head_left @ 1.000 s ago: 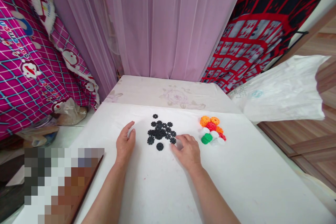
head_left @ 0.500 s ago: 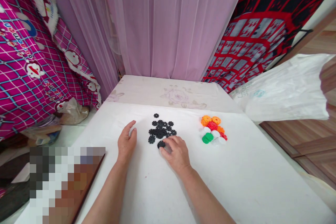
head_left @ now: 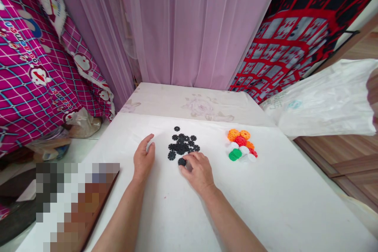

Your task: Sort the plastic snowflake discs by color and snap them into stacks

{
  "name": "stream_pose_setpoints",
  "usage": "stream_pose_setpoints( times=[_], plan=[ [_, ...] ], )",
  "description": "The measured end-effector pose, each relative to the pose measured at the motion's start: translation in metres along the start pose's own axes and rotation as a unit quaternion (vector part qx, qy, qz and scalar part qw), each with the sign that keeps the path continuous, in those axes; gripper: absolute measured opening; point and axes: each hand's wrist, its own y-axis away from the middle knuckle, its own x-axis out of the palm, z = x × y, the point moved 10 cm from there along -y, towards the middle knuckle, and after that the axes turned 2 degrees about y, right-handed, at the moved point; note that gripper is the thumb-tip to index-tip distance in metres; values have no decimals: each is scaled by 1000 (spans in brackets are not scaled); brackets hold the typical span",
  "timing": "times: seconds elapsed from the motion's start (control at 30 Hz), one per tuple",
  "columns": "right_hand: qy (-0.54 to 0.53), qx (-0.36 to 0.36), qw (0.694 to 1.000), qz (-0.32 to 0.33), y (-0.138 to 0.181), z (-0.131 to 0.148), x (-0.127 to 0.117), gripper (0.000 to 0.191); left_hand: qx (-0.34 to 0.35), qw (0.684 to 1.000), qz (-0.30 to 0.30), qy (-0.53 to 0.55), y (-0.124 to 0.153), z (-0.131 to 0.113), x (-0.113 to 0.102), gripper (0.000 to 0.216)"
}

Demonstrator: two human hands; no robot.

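Observation:
A cluster of several black snowflake-shaped discs (head_left: 181,144) lies on the white table (head_left: 265,201). My right hand (head_left: 197,171) sits just below the cluster, its thumb and fingers pinched on one black disc (head_left: 182,162). To the left of the cluster my left hand (head_left: 143,158) rests flat on the table, fingers stretched out, holding nothing. A smaller pile of orange, red, white and green discs (head_left: 241,149) lies to the right.
A pink curtain (head_left: 189,23) hangs behind the table. Pink patterned bedding (head_left: 38,63) is at the left, red-and-black fabric (head_left: 301,19) and a white sack (head_left: 327,98) at the right. A blurred patch covers the lower left.
My right hand slid left from the cluster's right edge to the lone black disc below it and closed its fingers on it. The left hand stayed put.

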Motion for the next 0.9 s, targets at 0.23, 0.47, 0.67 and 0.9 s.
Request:
stream_pose_setpoints(
  times=[0.23,0.47,0.67,0.9],
  plan=[
    [-29,24,999,-11,-1,-9,-4,15,-4,1000,-1,7,-1,0,0,35],
    [68,96,993,-23,-14,-66,-17,33,-3,1000,-1,6,-1,-2,0,35],
    [79,97,992,31,-18,-69,-11,33,-2,1000,-2,1,-2,0,-1,35],
    [80,111,990,42,-19,-72,-10,29,2,1000,0,0,-2,2,0,36]
  ],
)
